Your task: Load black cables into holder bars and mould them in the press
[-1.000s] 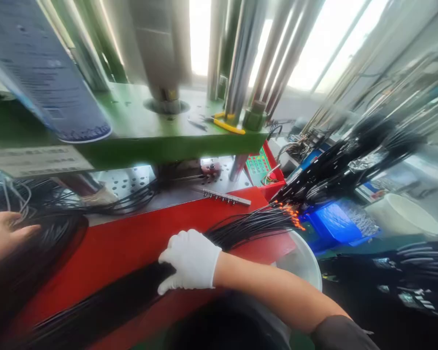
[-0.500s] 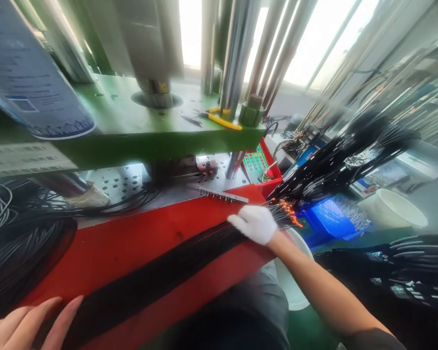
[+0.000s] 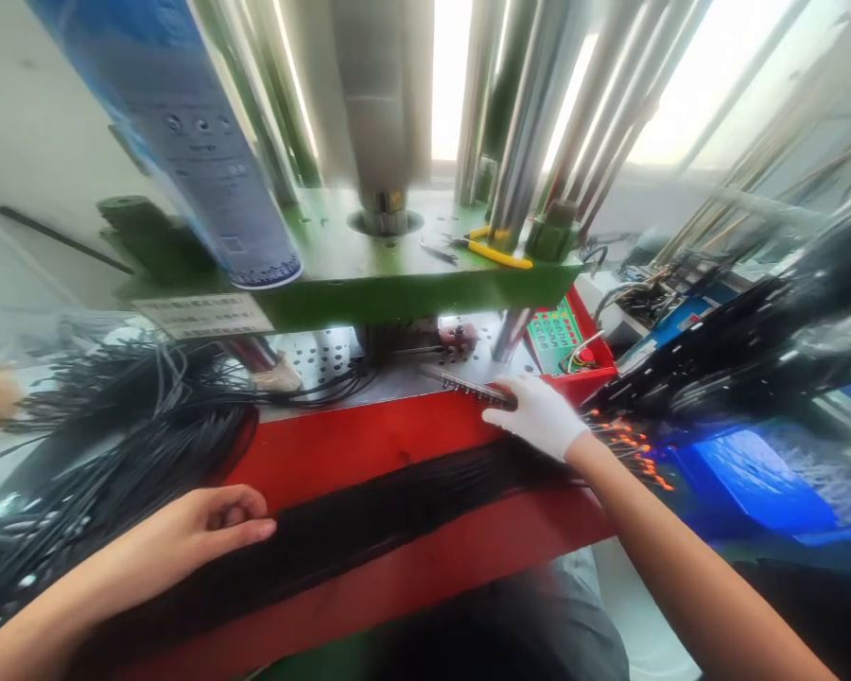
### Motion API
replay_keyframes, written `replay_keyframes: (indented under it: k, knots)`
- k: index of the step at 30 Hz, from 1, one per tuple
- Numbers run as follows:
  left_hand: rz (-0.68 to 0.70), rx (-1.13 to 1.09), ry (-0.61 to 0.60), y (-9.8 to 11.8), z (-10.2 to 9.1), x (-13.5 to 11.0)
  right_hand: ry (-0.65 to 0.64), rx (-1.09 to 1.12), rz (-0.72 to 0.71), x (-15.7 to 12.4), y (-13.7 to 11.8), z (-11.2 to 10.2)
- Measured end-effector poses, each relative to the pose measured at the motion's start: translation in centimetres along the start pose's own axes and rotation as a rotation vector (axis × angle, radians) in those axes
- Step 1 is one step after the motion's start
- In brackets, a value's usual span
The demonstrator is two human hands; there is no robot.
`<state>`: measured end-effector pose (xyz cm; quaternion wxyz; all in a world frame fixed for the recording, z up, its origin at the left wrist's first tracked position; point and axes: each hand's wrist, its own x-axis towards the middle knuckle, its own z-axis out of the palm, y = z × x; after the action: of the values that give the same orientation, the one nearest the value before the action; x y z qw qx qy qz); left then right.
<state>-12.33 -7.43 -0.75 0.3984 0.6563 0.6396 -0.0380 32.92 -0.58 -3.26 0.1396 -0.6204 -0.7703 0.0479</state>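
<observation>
The pin-studded strip (image 3: 464, 383) is pinched at one end between the thumb and fingers of the gloved right hand (image 3: 535, 414), its free end reaching left of those fingertips. Because it is gripped at one end only, it could be tipped or twisted if the pinch were loosened, and its small pins could be snagged on the black cable bundle (image 3: 404, 506) lying just below the glove. The bare left hand (image 3: 217, 525) is loosely curled over the bundle, a gap left between thumb and forefinger — nothing is seen pinched there, and whether the cables are touched cannot be told. With so little hold, strands could be dragged askew across the red work surface (image 3: 319, 443) by a brushing sleeve or wrist. The orange tips (image 3: 631, 445), beyond the gloved fingers and beside the right wrist — partly hidden — could be knocked by the forearm.
</observation>
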Motion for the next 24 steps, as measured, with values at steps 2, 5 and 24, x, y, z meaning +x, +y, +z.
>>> replay_keyframes:
  k: [2,5,24]
  knots:
    - [0.061,-0.015,-0.098,0.8,-0.8,-0.2,-0.085,0.009,-0.063,1.6,-1.8,0.9]
    - [0.093,-0.067,-0.039,1.6,-1.7,-0.8,-0.131,0.045,-0.156,2.0,-3.0,2.1]
    - [0.016,-0.576,-0.083,2.6,-2.3,-3.6,-0.693,0.617,-0.37,1.6,-20.7,1.3]
